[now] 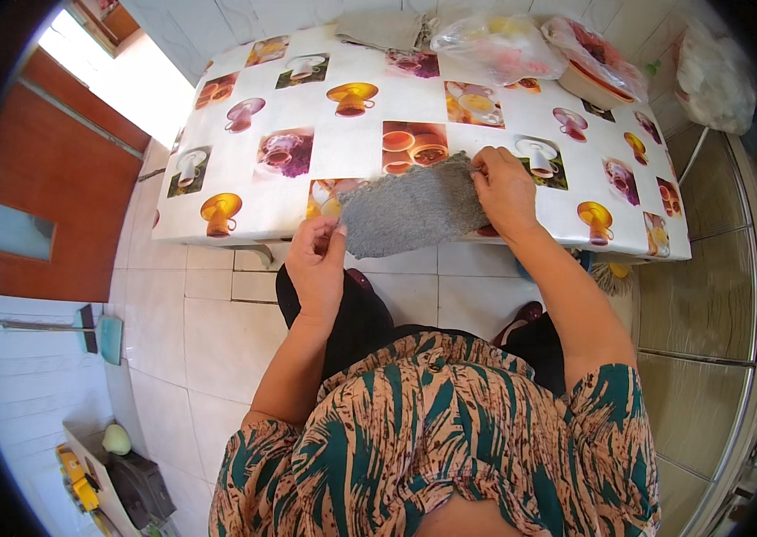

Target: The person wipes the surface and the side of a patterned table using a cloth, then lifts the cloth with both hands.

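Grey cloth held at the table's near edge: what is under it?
The grey cloth, pinched by the left hand and right hand, lies over the cup-patterned tablecloth. One picture square shows partly at its left; whatever else lies beneath is covered.

You are sitting at a table (pixel 244 201) covered with a glossy white oilcloth printed with pictures of cups. Under it, the floor (pixel 208 331) is laid with large pale tiles. To your left stands a reddish-brown wooden door (pixel 56 188), and beyond its top edge bright daylight (pixel 119 76) floods in. A dustpan with a long handle (pixel 83 329) lies near the door. On your right runs a glass panel in a metal frame (pixel 710 313). Clear plastic bags (pixel 495 45) sit at the far end of the table, with a white bag (pixel 714 76) beside them.
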### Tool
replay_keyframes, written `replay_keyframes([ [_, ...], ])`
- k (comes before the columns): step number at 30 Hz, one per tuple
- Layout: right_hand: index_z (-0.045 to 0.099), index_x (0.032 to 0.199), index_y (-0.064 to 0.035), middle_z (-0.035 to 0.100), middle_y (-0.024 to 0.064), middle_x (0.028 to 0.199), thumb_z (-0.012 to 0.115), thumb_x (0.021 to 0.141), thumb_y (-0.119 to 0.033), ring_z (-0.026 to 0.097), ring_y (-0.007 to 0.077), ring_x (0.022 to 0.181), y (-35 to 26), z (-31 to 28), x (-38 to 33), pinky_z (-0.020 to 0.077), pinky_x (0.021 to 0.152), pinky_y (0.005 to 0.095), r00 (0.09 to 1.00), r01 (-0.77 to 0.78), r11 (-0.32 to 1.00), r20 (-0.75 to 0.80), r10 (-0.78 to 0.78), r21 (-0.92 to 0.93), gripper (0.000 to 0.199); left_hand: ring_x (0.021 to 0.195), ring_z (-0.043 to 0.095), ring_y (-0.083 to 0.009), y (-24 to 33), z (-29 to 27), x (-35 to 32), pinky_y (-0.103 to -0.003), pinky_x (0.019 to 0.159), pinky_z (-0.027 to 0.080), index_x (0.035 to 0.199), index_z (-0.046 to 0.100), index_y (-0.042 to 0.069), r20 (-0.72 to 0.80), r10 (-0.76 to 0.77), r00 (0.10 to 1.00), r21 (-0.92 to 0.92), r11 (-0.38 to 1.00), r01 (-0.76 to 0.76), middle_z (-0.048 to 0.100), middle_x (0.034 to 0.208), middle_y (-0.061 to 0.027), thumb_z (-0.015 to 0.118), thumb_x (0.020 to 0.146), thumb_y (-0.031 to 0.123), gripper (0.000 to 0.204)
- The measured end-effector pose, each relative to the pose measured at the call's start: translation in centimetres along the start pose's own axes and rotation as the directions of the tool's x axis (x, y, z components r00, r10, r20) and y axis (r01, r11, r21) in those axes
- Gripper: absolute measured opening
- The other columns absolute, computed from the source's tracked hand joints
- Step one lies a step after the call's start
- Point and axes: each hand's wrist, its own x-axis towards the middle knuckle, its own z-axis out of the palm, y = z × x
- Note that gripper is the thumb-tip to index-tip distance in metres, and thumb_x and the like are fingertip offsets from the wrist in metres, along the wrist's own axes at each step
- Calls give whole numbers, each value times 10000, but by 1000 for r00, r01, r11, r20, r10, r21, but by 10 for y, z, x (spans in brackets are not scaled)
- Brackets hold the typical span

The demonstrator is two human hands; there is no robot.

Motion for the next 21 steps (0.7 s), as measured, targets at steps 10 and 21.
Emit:
replay_keyframes([
  [10,581,943,-2,638,77,768,644,824,-38,652,137,681,13,-17,9,505,615,283,867,-484,510,310,390,711,139,509,590,-135,29,-2,23,-243,491,476,1071,532,17,215,-125,969,23,992,123,641,825,-115,582,882,-19,200],
  [21,573,926,-13,638,88,771,589,811,-3,662,159,732,23,-5,-3,508,673,299,914,-406,739,254,317,538,116,813,644,-331,43,10,54,-422,741,504,1249,549,117,409,18,912,626,722,-295,662,923,-178,672,844,230,438],
])
